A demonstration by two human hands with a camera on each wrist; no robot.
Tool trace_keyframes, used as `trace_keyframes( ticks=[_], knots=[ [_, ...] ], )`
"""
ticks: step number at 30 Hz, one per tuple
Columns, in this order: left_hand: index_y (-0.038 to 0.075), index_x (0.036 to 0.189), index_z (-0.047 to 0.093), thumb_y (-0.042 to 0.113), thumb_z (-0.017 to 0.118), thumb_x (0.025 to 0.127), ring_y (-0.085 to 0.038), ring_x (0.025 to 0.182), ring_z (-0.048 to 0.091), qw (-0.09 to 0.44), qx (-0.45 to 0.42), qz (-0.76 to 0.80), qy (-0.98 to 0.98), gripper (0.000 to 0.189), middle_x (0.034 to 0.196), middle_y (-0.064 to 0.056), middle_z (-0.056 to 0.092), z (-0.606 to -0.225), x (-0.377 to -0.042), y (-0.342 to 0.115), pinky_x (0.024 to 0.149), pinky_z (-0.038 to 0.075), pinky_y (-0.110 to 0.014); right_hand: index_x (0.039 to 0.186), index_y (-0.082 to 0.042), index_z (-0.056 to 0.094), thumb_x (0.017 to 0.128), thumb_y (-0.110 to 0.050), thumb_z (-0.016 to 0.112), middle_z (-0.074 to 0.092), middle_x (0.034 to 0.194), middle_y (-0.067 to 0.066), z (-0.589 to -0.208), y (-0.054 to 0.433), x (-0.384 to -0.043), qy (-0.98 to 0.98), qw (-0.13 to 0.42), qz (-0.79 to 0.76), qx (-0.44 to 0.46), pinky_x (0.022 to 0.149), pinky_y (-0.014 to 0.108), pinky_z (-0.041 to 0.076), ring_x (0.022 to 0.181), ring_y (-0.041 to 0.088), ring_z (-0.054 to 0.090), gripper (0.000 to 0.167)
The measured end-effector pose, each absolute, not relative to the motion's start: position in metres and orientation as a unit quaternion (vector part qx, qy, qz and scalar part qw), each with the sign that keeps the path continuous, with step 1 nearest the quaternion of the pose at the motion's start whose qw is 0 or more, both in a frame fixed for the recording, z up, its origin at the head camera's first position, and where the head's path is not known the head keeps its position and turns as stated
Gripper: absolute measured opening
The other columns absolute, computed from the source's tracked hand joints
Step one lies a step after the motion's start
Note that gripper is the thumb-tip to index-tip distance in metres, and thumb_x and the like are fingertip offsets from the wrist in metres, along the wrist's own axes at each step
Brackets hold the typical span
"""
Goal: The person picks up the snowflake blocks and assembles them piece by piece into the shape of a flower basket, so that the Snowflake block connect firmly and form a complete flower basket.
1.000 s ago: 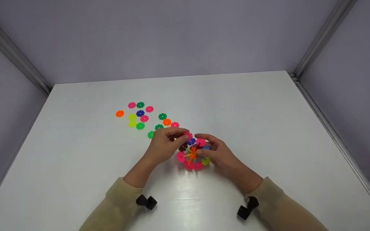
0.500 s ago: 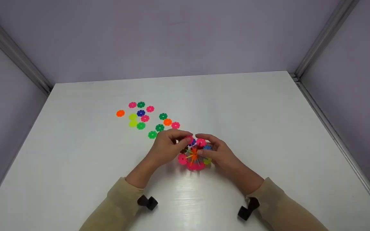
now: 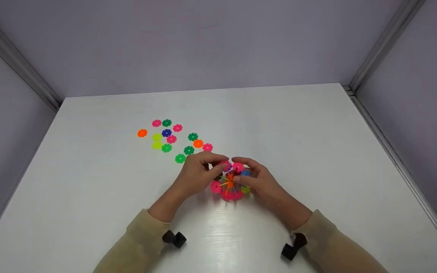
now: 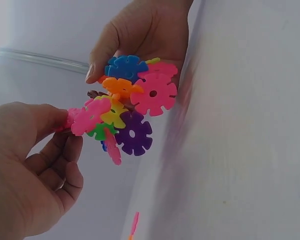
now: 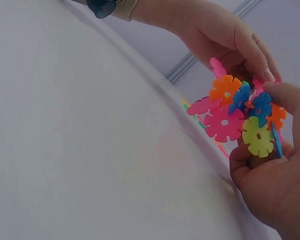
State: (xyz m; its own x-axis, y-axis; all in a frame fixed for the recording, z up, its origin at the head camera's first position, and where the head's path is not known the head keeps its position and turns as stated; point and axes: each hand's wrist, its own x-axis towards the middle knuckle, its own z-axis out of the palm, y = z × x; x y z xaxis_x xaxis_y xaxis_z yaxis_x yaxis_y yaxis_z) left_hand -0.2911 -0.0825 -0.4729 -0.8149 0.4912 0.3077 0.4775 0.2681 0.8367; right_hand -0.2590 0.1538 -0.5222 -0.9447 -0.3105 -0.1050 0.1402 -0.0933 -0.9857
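Observation:
A cluster of interlocking snowflake discs (image 3: pixel 230 182), in pink, orange, yellow, green, purple and blue, is held up above the white table. My right hand (image 3: pixel 266 184) grips its right side, thumb over the front and fingers behind. At the cluster's upper left, my left hand (image 3: pixel 195 174) pinches a pink snowflake disc (image 4: pixel 69 121) between thumb and forefinger. That disc touches another pink disc (image 4: pixel 92 116) of the cluster in the left wrist view. Whether their slots are joined is hidden by the fingers. Blue and yellow-green discs (image 5: pixel 258 137) sit near my right palm in the right wrist view.
Several loose snowflake discs lie flat on the white table (image 3: pixel 309 125), left of and beyond my hands; a dark blue disc (image 3: pixel 166 133) is among them. Grey-violet panels (image 3: pixel 211 49) close off the back and both sides. Each sleeve cuff carries a black wrist camera (image 3: pixel 175 239).
My left hand has moved slightly right and down, bringing the pink disc closer in against the cluster. The cluster has shifted a little right. My right hand keeps its grip, nearly still.

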Motion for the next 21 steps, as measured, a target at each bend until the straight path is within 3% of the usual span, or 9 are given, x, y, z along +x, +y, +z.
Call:
trace_keyframes(
  ticks=[21],
  knots=[
    [0.009, 0.121, 0.081, 0.019, 0.076, 0.101, -0.014, 0.072, 0.059, -0.015, 0.293, 0.521, 0.802, 0.024, 0.095, 0.010, 0.077, -0.4823, -0.2894, -0.0777, 0.064, 0.051, -0.023, 0.152, -0.006, 0.053, 0.098, -0.014, 0.078, 0.069, 0.134, 0.016, -0.5226, 0.1551, -0.2589, 0.671, 0.121, -0.727, -0.080, 0.095, 0.030, 0.059, 0.116, 0.026, 0.069, 0.060]
  ],
)
